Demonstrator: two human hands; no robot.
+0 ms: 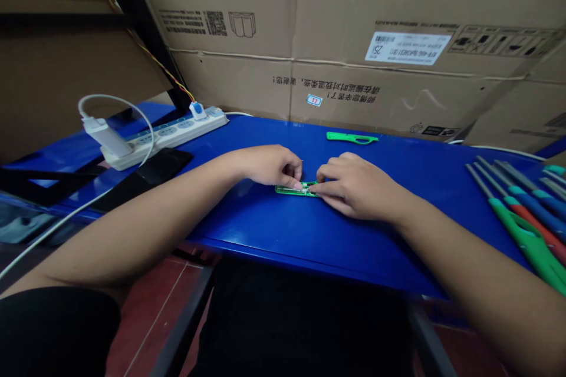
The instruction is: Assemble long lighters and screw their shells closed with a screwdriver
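On the blue table, an opened green lighter casing half (289,191) lies flat, small pale and metal parts showing in its hollow. My left hand (272,166) is over its middle, thumb and forefinger closed together on a part too small to name. From the right, my right hand (358,185) grips the casing's other end with bent fingers, covering that end. Beyond both hands lies the matching green casing half (351,138) with a trigger-guard loop, touched by neither hand.
Several long-nosed lighters (524,218) lie at the right edge. A white power strip (165,136) with a charger (106,135) and cable stands back left, near a black flat object (163,165). A large cardboard box (327,29) walls off the table's back.
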